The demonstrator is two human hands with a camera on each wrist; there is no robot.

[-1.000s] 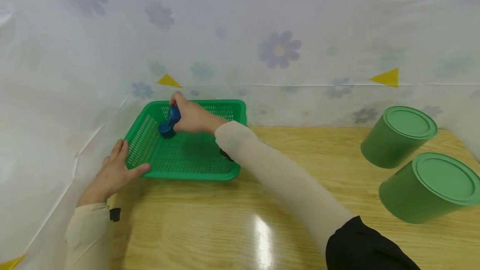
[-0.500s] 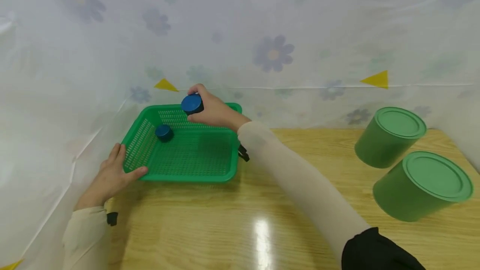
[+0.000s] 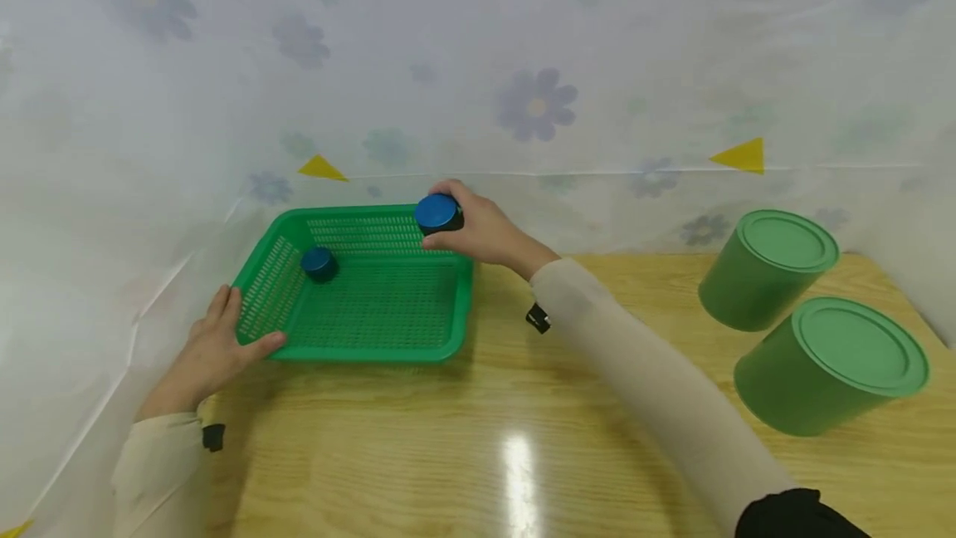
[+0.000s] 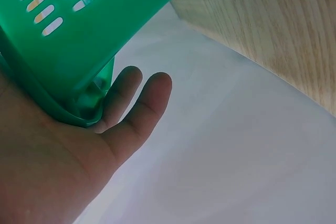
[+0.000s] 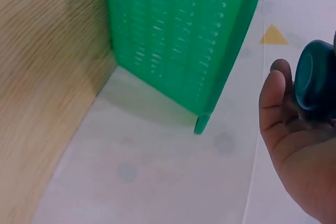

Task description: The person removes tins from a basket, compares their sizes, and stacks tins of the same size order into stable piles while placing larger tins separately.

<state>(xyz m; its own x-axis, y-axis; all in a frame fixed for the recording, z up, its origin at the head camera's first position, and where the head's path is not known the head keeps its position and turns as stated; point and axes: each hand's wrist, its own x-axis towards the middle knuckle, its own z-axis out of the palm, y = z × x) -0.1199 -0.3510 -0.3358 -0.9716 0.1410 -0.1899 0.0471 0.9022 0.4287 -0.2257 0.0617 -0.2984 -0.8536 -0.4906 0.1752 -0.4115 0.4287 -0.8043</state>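
Observation:
In the head view my right hand (image 3: 481, 227) grips a short blue cylinder (image 3: 436, 211) with a flat top, held above the back right corner of a green plastic basket (image 3: 366, 354). The right wrist view shows the cylinder's rounded dark blue end (image 5: 311, 77) beyond the curved fingers. A second short blue cylinder (image 3: 319, 265) sits inside the basket, towards its left end. My left hand (image 3: 212, 351) rests against the basket's front left corner, thumb along the front rim and fingers at the left side. Its fingers stretch out past the basket (image 4: 68, 66) in the left wrist view.
Two green lidded cans (image 3: 769, 268) stand on the right of the wooden table (image 3: 373, 455), one behind the other. A floral white sheet (image 3: 448, 48) rises behind the table and at the left, bearing yellow triangles (image 3: 739, 157).
My right hand has lifted one blue cylinder from the basket's left part and carried it right, to the back right corner. The left hand stays at the basket's corner.

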